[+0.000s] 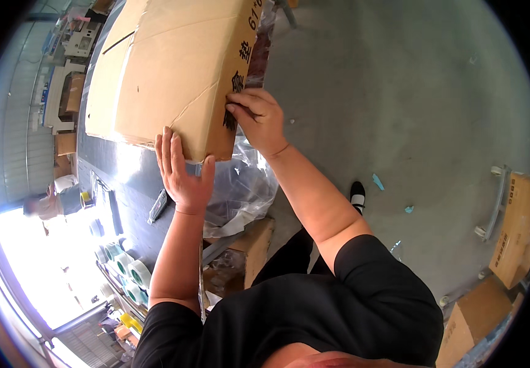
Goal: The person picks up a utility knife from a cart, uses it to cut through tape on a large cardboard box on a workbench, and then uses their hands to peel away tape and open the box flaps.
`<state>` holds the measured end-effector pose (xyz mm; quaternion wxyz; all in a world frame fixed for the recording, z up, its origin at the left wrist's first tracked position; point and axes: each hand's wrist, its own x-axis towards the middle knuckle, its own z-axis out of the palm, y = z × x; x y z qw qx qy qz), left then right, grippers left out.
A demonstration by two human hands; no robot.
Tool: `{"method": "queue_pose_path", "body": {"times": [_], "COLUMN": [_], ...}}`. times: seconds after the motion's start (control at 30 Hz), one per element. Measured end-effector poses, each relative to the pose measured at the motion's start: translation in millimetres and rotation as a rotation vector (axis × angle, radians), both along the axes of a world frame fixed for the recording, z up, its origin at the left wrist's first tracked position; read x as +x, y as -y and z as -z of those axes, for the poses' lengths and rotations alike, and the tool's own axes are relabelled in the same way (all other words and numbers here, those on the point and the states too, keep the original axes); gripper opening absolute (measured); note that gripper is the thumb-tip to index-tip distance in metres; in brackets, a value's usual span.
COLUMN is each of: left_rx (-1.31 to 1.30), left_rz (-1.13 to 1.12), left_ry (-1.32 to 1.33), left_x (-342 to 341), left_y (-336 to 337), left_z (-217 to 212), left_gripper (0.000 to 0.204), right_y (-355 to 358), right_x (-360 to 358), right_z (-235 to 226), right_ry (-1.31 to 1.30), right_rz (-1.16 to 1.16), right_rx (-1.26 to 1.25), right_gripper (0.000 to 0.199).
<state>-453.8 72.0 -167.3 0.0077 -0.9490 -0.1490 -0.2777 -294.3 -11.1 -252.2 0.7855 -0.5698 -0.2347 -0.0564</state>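
A large flat cardboard box (173, 67) lies on a dark worktable (142, 175), its near corner toward me and dark print along its right side. My left hand (185, 181) rests on that corner with fingers extended over the top and the thumb apart. Against the printed right side is my right hand (263, 122), its thumb and index finger pinched together at the cardboard. Whatever sits between those fingertips is too small to make out. Clear plastic film (243, 181) hangs below the box's near end.
A black handheld tool (158, 205) lies on the table, with rolls of tape (131, 270) toward the lower left. Under the film stands an open carton (255, 245). Cartons (513, 230) and a wheeled frame (492, 202) are at the right. Another person (50, 205) is at the far left.
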Motion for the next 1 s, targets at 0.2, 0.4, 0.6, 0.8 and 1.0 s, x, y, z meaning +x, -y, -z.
{"method": "queue_pose_path", "body": {"times": [0.2,0.4,0.6,0.8,1.0], "left_rx": [0.003,0.016,0.016,0.003,-0.004], "left_rz": [0.018,0.027,0.026,0.015,0.012], "left_ry": [0.007,-0.013,-0.024,-0.022,-0.017], "left_x": [1,2,2,-1,0], "left_y": [-2,-2,-2,-6,-4], "left_z": [2,-2,-1,1,2], "left_gripper": [0.068,0.068,0.066,0.071,0.07], "right_y": [4,3,4,3,3], "right_x": [20,50,59,57,60], "right_z": [-3,0,0,-1,0], "right_ry": [0.034,0.109,0.223,0.273,0.263], "right_rz": [-0.082,-0.308,-0.405,-0.385,-0.396], "right_rx": [0.065,0.064,0.072,0.062,0.107], "right_gripper": [0.016,0.014,0.015,0.016,0.017]}}
